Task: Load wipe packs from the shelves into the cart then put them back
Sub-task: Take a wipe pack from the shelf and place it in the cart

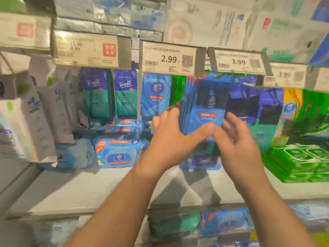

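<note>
Both bare arms reach up to a bundle of thin, flat blue plastic wipe packs (203, 106) hanging on a peg at the middle of the display, just under the white paper price tags in grey plastic holders (170, 58). The packs are glossy film sachets, tall and rectangular, pressed face to face so their edges show as a fan of blue lines on the left side; the front one carries a darker blue panel with a white crest and a red band of lettering lower down (the print is too smeared to read).

The left hand (170, 132) grips the bundle, its thumb laid across the front face near the bottom and its fingers wrapped round the left edge behind. The right hand (235, 136) is beside the bundle's right edge with the fingers loosely spread and relaxed; I cannot tell whether they touch the packs.

To the left hang a blue pack of the same brand and two taller dark blue and teal soft pouches (108, 93). Below those, squat blue pillow-shaped wipe packs with oval flip lids (117, 152) are stacked on the smooth pale grey shelf board (106, 186). At the right lie shiny green flat packs (299, 161), and a dark blue pack stands behind the wrists.
</note>
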Tool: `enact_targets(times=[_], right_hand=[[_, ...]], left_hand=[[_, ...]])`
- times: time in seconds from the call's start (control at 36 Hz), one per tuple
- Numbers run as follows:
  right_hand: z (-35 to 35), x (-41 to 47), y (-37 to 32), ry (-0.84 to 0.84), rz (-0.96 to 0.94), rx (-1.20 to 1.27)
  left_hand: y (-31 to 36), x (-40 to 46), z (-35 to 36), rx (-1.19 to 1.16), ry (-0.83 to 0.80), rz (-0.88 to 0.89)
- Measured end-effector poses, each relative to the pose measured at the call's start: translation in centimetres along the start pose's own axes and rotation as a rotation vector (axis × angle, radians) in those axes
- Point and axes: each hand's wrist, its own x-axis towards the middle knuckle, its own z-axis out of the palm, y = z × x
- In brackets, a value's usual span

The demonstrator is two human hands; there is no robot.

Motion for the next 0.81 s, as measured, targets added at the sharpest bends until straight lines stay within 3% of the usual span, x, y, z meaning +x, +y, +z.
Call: enact_targets(times=[0.31, 0.61, 0.81], right_hand=[[-0.2, 1.2, -0.2, -0.171, 0.013, 0.075], [0.1, 1.8, 1.0, -0.161, -0.001, 0.05], [-0.4, 1.8, 1.3, -0.22, 0.033, 0.074]], left_hand=[[0.8, 1.9, 2.5, 0.029, 0.15, -0.098], [1.1, 2.1, 3.8, -0.238, 0.121, -0.158], [1.8, 2.0, 3.1, -0.129, 0.148, -0.195]])
